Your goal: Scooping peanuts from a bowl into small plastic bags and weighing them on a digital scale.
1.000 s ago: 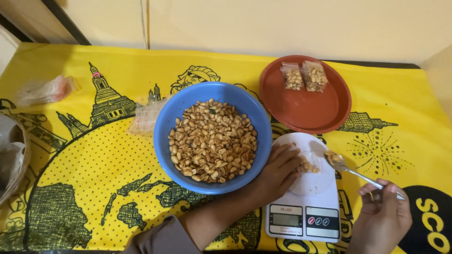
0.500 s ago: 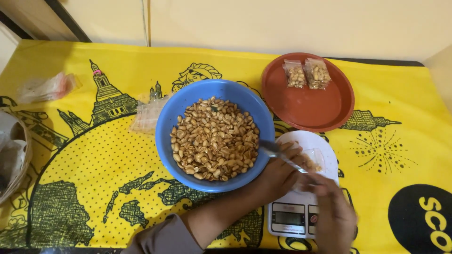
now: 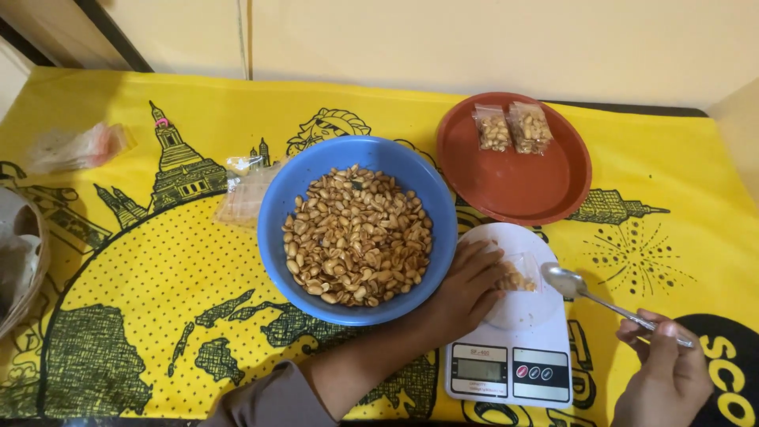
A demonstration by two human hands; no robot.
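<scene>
Left hand (image 3: 466, 289) pinches the small clear peanut pouch (image 3: 518, 273) open on the kitchen scale (image 3: 514, 348); right hand (image 3: 664, 372), fingers clamped on the empty spoon (image 3: 609, 304), hovers right of the scale — keep the pouch mouth upright and steady.

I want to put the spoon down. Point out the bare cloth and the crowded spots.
Free: the yellow cloth left of the blue bowl, and the patch right of the scale below the red plate. Crowded: between bowl, plate and scale, where the left hand holds a small bag and the right hand holds the spoon.
</scene>
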